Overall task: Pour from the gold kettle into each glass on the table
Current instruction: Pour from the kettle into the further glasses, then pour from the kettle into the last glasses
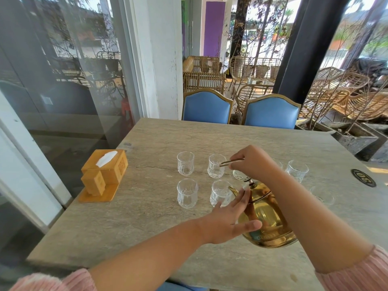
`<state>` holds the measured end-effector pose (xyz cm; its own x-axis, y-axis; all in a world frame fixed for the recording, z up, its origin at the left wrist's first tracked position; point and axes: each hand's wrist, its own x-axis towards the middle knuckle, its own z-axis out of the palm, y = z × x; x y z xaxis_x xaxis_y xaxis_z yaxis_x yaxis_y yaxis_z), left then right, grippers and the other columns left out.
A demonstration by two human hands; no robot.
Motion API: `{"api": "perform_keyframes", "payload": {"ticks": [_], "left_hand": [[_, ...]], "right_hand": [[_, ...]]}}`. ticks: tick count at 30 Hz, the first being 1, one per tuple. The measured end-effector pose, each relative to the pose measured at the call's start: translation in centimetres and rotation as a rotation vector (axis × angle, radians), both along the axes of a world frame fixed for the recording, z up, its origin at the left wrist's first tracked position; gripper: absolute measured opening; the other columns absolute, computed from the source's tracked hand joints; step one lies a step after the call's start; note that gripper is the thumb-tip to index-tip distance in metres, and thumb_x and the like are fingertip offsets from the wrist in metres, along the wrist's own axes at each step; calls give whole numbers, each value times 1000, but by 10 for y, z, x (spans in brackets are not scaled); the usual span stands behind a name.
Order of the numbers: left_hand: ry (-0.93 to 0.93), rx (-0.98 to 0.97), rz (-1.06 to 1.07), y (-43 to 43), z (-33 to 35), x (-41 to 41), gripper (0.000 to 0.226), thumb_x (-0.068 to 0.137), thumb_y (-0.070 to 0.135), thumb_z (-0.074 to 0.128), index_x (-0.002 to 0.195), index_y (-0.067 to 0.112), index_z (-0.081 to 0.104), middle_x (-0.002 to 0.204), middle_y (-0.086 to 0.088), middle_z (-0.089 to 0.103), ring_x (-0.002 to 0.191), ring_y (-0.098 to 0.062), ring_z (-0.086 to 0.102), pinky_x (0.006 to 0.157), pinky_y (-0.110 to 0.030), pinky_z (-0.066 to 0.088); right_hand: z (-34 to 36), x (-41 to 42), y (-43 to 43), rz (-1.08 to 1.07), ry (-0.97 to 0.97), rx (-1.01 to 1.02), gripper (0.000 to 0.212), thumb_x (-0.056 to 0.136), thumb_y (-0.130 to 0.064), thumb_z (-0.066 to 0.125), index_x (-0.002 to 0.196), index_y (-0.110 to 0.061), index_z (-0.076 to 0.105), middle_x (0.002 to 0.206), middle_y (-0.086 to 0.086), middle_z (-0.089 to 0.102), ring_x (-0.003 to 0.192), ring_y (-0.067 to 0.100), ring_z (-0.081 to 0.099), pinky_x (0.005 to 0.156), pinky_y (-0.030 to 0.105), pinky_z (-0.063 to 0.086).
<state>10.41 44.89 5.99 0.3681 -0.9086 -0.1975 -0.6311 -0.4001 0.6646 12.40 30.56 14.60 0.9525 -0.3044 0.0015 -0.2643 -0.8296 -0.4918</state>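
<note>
A dark oval badge (364,178) is sitting on the table's (147,217) right edge, showing what looks like "308", upside down.

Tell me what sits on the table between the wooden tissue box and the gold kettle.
In the head view, two clear glasses of the near row stand between the tissue box and the gold kettle; the left hand is against the kettle's side.

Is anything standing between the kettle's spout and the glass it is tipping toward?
Nothing visible does. The gold kettle, held by its handle in the right hand and steadied by the left hand, has its spout right at the rim of the near glass. The other glasses stand apart from that path.
</note>
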Motion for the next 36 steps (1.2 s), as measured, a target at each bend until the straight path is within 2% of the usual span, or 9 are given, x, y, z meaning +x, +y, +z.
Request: {"api": "perform_keyframes", "payload": {"ticks": [4, 8, 12, 16, 20, 23, 26, 30, 36], "left_hand": [[-53, -2, -27, 3, -2, 2, 107, 64, 88, 10, 146, 30, -27, 154, 9, -29, 148, -9, 2, 115, -42, -17], [-72, -5, -36, 8, -3, 4, 107, 64, 90, 11, 147, 34, -25, 153, 13, -31, 145, -15, 22, 113, -39, -17], [-144, -22, -49, 18, -3, 9, 100, 69, 86, 16, 146, 38, -25, 153, 14, -31, 148, -10, 6, 115, -41, -15], [-176, -41, -44, 38, -1, 15, 91, 75, 81, 19, 144, 42, -25, 153, 17, -31, 147, -5, -5, 117, -39, -10], [-182, -25, -28, 59, 1, 20, 90, 78, 78, 23, 145, 42, -24, 155, 14, -29, 148, -9, -2, 118, -37, -5], [-176, -24, -15, 73, 0, 23, 90, 81, 74, 27, 146, 39, -23, 157, 12, -26, 146, -7, 5, 120, -38, 3], [-142, -21, -16, 84, 1, 26, 90, 81, 73, 28, 145, 37, -24, 154, 16, -27, 139, 4, -2, 121, -37, 2], [-105, -6, 12, 93, 0, 30, 87, 79, 74, 29, 138, 43, -28, 152, 18, -27, 144, -5, -4, 120, -36, 0], [-125, 5, 41, 95, -8, 40, 88, 85, 72, 31, 142, 39, -28, 157, 13, -23, 148, -14, -4, 120, -43, 0]], "right_hand": [[-3, -12, -4, -55, -84, 33, 35, 83, -25, 68, 116, -14, 69, 110, 3, 71, 61, 8, 55, 47, 16, 36], [-8, -25, -6, -103, -209, 70, 35, 83, -27, 68, 116, -15, 69, 120, 1, 68, 75, 5, 53, 55, 8, 33], [-11, -36, -2, -169, -345, 233, 36, 79, -29, 72, 113, -15, 71, 96, 3, 69, 56, -6, 39, 61, 19, 40], [-9, -37, 12, -138, -397, 278, 35, 79, -30, 72, 112, -20, 71, 77, -7, 59, 53, -8, 35, 53, 14, 33], [-7, -28, 33, -68, -366, 240, 36, 80, -32, 72, 114, -19, 71, 83, -4, 62, 56, -8, 38, 54, 14, 32], [-5, -17, 48, -30, -324, 170, 36, 81, -31, 71, 114, -19, 70, 112, 0, 70, 83, 2, 55, 73, 19, 40], [-3, -5, 61, 13, -245, 126, 35, 81, -31, 70, 113, -19, 71, 120, 0, 68, 96, 9, 60, 77, 19, 40], [2, 13, 75, 40, -156, 129, 30, 80, -26, 71, 108, -18, 73, 109, 0, 72, 67, 5, 57, 54, 14, 43], [7, 36, 88, 68, -23, 97, 30, 80, -21, 71, 109, -13, 73, 97, 2, 69, 58, 2, 45, 48, 16, 32]]}}
